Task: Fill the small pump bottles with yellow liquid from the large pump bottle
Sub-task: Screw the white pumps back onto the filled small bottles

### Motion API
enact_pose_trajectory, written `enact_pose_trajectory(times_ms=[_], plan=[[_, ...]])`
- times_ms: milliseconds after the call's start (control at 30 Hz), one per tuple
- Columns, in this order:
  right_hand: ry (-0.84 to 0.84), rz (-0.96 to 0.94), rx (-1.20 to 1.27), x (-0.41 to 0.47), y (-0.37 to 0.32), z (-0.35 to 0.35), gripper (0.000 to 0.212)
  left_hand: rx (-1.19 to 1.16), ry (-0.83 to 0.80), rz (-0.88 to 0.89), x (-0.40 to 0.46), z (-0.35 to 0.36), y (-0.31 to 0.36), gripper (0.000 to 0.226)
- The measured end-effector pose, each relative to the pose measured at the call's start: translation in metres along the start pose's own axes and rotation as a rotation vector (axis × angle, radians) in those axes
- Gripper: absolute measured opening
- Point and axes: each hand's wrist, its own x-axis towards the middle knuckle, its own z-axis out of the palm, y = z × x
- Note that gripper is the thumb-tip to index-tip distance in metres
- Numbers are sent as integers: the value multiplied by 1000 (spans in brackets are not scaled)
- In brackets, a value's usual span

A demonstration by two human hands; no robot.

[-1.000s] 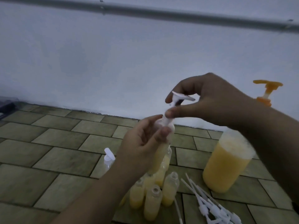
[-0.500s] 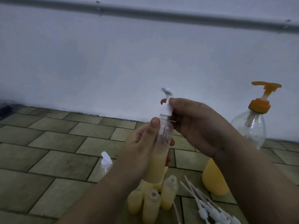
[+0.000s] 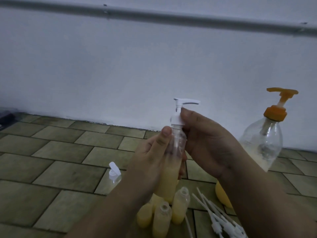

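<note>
At bottom centre, filled capless small bottles (image 3: 180, 206) wait. Mid-frame, your left hand (image 3: 151, 162) grips a filled small pump bottle (image 3: 173, 162); your right hand (image 3: 205, 143) pinches its white collar (image 3: 176, 119), spout now turned rightward, capping nearly done. Large pump bottle (image 3: 264, 141) stands far right.

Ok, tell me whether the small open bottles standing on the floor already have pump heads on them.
No: the small open bottles stand with bare necks, while the loose white pump heads lie on the tiled floor beside them.

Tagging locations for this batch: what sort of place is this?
Probably a plain room or yard at home, with the work done on the ground: a tiled floor, a bare white wall and a pipe running along it.
</note>
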Motion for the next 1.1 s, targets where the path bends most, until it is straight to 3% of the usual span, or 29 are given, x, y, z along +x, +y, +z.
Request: enact_pose_trajectory(times_ms=[67, 267, 367, 533, 700, 833, 967, 1100], plan=[[-9, -3, -61, -2, -1, 2, 24, -5, 23, -8, 0, -1, 0, 58], [56, -52, -119, -1, 1, 1, 36, 16, 21, -27, -1, -2, 0, 61], [-2, -55, -79, -2, -2, -1, 27, 4, 22, -31, -1, -3, 2, 63], [26, -26, -56, 0, 0, -1, 54, 41, 6, -29, -1, -1, 0, 64], [-27, -55, -111, -5, -7, -5, 20, 3, -26, -19, 1, 1, -1, 63], [40, -64, -193, -5, -8, -4, 28, 26, -44, -3, 2, 3, -3, 64], [-35, -43, -98, -6, -8, -9, 9, 8, -24, -27, 4, 2, -2, 61], [11, -38, -145, -6, -5, -5, 17, 95, 4, -16, 4, 2, -3, 62]])
